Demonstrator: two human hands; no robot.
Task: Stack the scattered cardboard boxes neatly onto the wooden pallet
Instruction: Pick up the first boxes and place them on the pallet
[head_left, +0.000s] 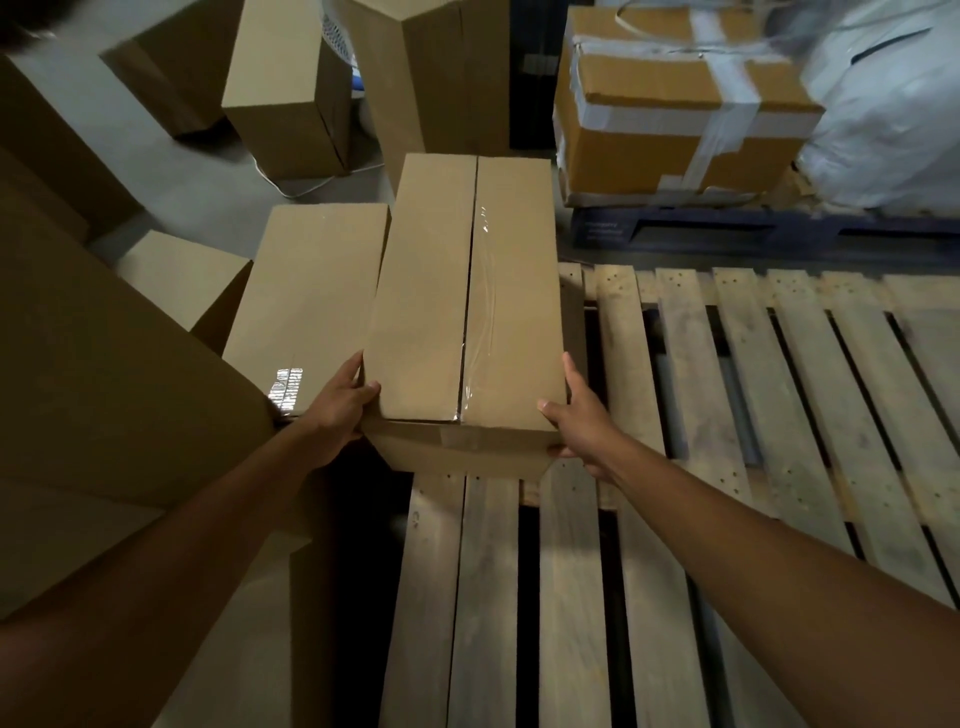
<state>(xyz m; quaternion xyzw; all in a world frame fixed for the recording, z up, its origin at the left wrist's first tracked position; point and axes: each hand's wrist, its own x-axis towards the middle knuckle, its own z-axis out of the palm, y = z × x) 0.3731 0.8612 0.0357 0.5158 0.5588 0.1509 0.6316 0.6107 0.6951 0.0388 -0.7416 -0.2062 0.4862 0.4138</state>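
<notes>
The only writing I can find is a pale print on the blue pallet (602, 231) at the back, and it is too blurred to read. The person holds a long box (431, 312) by its near end. The left hand (337, 410) grips the left corner with the thumb on top. The right hand (579, 423) grips the right corner, thumb on the top edge and the other fingers along the side and below. The box lies over the left edge of the wooden pallet (727, 415); I cannot tell if it rests on the slats. It is plain brown cardboard, and clear glossy tape (480, 312) closes its top seam. A second box (311, 291) lies just beside it on the left. Behind, a taped box (675, 119) stands on the blue pallet beside a white sack (883, 104), which the frame cuts off.
</notes>
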